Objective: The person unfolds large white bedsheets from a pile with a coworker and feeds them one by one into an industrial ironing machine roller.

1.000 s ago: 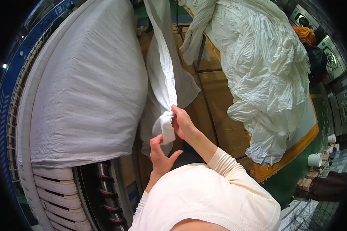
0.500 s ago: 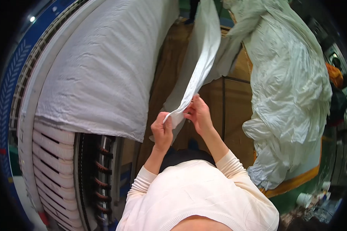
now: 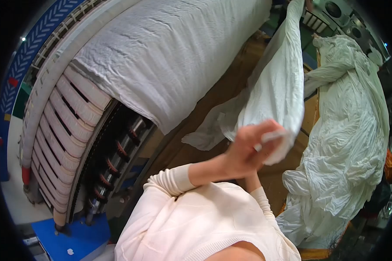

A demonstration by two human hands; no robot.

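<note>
A long white sheet (image 3: 276, 87) stretches away from me toward the top of the head view, bunched along its right side. My left hand (image 3: 248, 143) is closed around a rolled bit of its near edge, and the fingers are slightly blurred. Behind it, my right hand (image 3: 253, 170) is mostly covered; only the wrist and a little of the hand show, so its fingers cannot be made out. A loose corner of the sheet trails to the left, over the brown floor of the gap.
To the left, a white cloth (image 3: 170, 56) lies spread over a machine with padded slats (image 3: 69, 130) and a roller shaft (image 3: 117, 158). A heap of crumpled white sheets (image 3: 344, 148) fills the right side. At the lower left is a blue panel (image 3: 80, 237).
My view has turned, with the machine tilting over. My left hand has crossed to the right in front of my right hand, carrying the sheet's edge along.
</note>
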